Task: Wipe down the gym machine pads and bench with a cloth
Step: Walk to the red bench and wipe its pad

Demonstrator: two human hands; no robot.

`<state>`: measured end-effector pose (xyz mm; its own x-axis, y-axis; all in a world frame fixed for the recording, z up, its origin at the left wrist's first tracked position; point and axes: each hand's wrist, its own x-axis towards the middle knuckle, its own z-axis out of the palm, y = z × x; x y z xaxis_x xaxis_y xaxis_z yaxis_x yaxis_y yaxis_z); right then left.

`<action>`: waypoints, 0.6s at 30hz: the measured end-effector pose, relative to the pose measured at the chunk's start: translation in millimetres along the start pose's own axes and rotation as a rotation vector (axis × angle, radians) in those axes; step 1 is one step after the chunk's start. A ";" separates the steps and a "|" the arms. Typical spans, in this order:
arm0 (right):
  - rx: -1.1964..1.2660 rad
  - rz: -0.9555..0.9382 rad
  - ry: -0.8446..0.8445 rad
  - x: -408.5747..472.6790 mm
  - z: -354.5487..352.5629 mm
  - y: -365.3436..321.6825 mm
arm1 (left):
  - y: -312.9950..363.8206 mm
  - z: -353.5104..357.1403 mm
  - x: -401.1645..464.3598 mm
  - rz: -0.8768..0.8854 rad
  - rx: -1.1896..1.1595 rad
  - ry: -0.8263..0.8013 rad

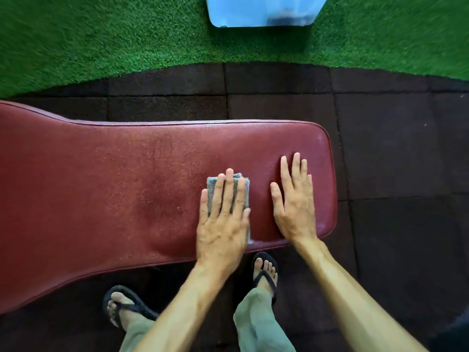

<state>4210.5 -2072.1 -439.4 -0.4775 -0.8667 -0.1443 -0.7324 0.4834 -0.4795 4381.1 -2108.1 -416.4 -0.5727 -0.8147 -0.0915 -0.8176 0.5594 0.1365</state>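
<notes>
A dark red padded bench (114, 189) lies across the view, wide at the left and narrower at the right end. A folded grey cloth (242, 182) rests on its right part. My left hand (223, 222) lies flat on the cloth, fingers spread, pressing it to the pad, and most of the cloth is hidden under the palm. My right hand (295, 201) rests flat on the bare pad just right of the cloth, fingers apart, holding nothing.
Dark rubber floor tiles (393, 148) surround the bench. Green artificial turf (101, 41) covers the far floor, where a pale blue plastic container (261, 11) stands at the top edge. My feet in black sandals (265, 273) stand at the bench's near side.
</notes>
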 end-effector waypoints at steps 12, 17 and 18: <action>-0.155 -0.015 -0.003 -2.4 3.9 -5.9 | -1.8 -14.7 56.1 0.174 0.013 -0.030; -0.169 -0.037 -0.054 -3.9 1.7 -9.1 | -114.7 -29.6 -0.7 0.103 0.123 -0.053; -0.183 -0.037 -0.051 -4.2 2.5 -11.7 | -137.9 -34.3 12.1 0.005 0.130 -0.045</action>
<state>4222.3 -2074.4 -435.4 -0.4271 -0.8870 -0.1756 -0.8271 0.4617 -0.3207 4489.0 -2200.4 -402.5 -0.5762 -0.8059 -0.1361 -0.8141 0.5807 0.0082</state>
